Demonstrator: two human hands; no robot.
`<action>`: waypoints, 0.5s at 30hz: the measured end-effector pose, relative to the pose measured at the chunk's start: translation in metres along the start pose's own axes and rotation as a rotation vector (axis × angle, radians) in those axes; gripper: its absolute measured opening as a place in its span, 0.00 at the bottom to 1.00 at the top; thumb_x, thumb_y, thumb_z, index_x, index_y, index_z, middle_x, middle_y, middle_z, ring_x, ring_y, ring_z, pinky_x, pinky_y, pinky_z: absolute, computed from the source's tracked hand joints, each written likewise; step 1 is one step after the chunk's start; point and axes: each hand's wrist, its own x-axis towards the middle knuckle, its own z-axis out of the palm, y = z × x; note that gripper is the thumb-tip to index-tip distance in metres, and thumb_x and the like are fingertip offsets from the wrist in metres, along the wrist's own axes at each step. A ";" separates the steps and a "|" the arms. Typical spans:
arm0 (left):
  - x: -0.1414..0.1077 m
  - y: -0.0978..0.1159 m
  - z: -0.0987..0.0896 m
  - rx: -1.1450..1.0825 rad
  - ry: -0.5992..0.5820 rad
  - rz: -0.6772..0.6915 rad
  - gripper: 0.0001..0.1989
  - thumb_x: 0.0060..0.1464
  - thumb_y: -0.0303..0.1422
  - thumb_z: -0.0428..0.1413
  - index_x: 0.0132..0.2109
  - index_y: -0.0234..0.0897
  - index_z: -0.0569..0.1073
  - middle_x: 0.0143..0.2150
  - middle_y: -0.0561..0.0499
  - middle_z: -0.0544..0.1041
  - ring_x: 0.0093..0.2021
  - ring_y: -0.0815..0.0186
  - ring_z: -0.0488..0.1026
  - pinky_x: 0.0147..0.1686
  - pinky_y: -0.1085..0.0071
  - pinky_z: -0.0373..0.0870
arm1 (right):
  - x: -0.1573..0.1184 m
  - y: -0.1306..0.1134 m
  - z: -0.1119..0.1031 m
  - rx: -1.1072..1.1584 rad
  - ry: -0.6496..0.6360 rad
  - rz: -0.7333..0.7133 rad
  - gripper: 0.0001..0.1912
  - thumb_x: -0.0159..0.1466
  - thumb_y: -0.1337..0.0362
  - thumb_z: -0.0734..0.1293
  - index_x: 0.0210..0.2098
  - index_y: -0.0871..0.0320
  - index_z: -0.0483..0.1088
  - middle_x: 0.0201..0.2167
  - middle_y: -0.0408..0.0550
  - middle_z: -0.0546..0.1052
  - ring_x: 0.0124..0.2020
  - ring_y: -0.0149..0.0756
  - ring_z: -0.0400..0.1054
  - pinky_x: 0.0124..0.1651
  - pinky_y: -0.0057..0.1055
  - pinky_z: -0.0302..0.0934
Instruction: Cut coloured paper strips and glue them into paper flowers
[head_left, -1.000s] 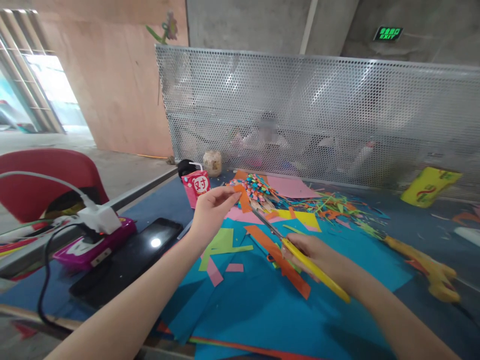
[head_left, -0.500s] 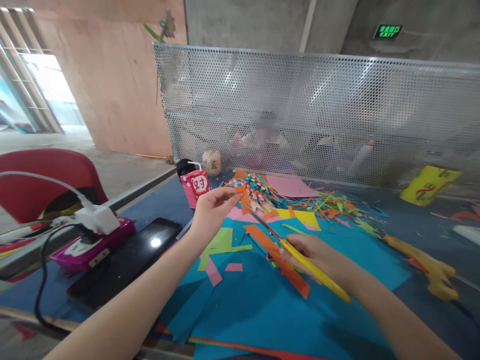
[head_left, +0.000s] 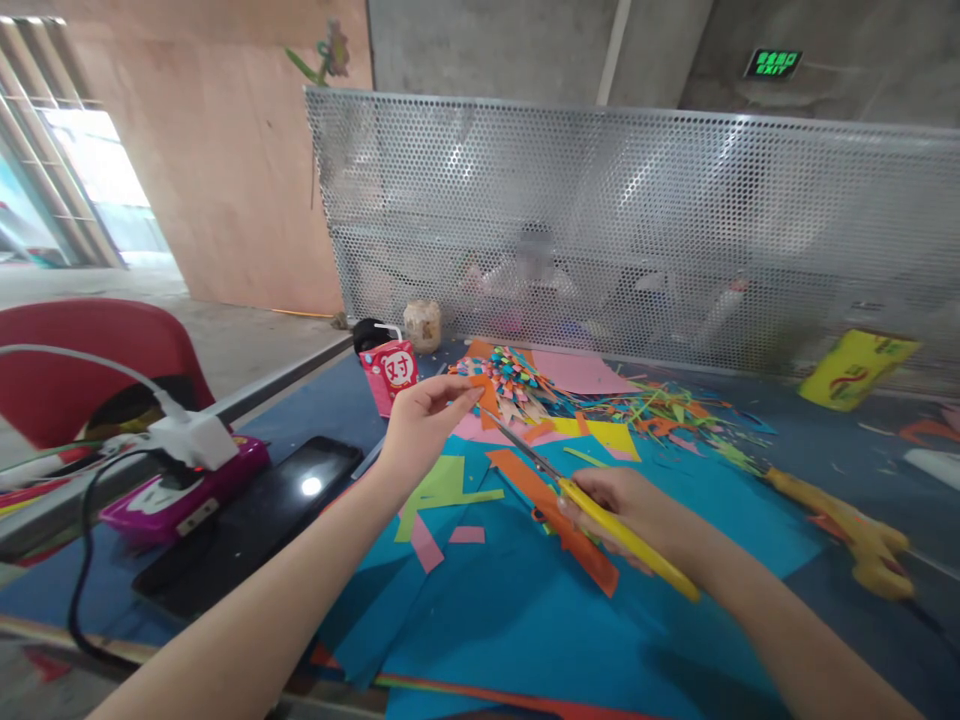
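Observation:
Between thumb and fingertips, my left hand (head_left: 429, 415) pinches a small orange paper piece (head_left: 485, 396). My right hand (head_left: 619, 505) is closed around the handles of yellow scissors (head_left: 634, 545), whose blades point up and left with their tips at the lower edge of the orange piece. Beneath the scissors, an orange paper strip (head_left: 525, 480) lies slantwise on large blue paper sheets (head_left: 480, 620). Green paper (head_left: 442, 483) and small pink pieces (head_left: 467, 535) lie to its left.
A phone (head_left: 255, 525), a purple power strip (head_left: 187, 500) and a pink drink box (head_left: 390, 372) stand on the left. Paper scraps (head_left: 667, 408) lie at the back. A yellow glue gun (head_left: 847, 525) is at the right. Behind a perforated metal screen (head_left: 637, 220) sits a person.

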 end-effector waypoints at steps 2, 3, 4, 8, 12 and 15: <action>0.000 -0.001 0.000 0.006 -0.008 0.006 0.05 0.41 0.33 0.56 0.28 0.36 0.73 0.29 0.51 0.75 0.28 0.70 0.69 0.27 0.75 0.65 | 0.000 0.000 0.000 0.012 -0.003 0.007 0.18 0.56 0.50 0.56 0.20 0.57 0.56 0.11 0.35 0.57 0.11 0.21 0.46 0.15 0.24 0.36; 0.001 -0.002 -0.001 0.006 -0.013 0.008 0.06 0.41 0.33 0.56 0.28 0.36 0.73 0.29 0.51 0.75 0.28 0.70 0.69 0.27 0.75 0.65 | 0.000 0.001 0.000 0.029 -0.007 0.009 0.18 0.56 0.49 0.56 0.20 0.57 0.56 0.11 0.36 0.57 0.11 0.21 0.46 0.15 0.24 0.37; 0.001 -0.003 -0.001 0.004 -0.018 0.009 0.06 0.41 0.33 0.56 0.29 0.36 0.73 0.29 0.51 0.75 0.28 0.70 0.69 0.27 0.75 0.65 | 0.001 0.001 0.001 0.047 -0.011 0.010 0.18 0.56 0.49 0.56 0.20 0.57 0.56 0.12 0.36 0.57 0.11 0.21 0.47 0.15 0.24 0.37; 0.001 -0.003 -0.001 -0.004 -0.016 0.004 0.05 0.41 0.33 0.56 0.28 0.36 0.72 0.28 0.52 0.74 0.27 0.72 0.68 0.26 0.76 0.64 | 0.002 0.005 0.002 0.090 -0.028 -0.005 0.19 0.56 0.48 0.56 0.21 0.58 0.56 0.14 0.37 0.59 0.12 0.21 0.49 0.15 0.23 0.39; 0.001 0.001 -0.002 -0.023 0.054 -0.021 0.06 0.42 0.33 0.56 0.29 0.35 0.71 0.25 0.53 0.72 0.24 0.73 0.66 0.23 0.77 0.62 | 0.002 0.007 0.002 0.117 -0.032 -0.025 0.17 0.56 0.50 0.56 0.23 0.58 0.58 0.16 0.38 0.61 0.13 0.21 0.51 0.15 0.22 0.42; 0.002 0.001 -0.003 -0.060 0.090 -0.031 0.06 0.42 0.33 0.55 0.29 0.34 0.70 0.24 0.53 0.72 0.21 0.74 0.63 0.20 0.78 0.59 | 0.003 0.007 0.002 0.138 -0.027 -0.009 0.16 0.57 0.51 0.56 0.25 0.58 0.60 0.15 0.37 0.60 0.13 0.21 0.51 0.15 0.21 0.43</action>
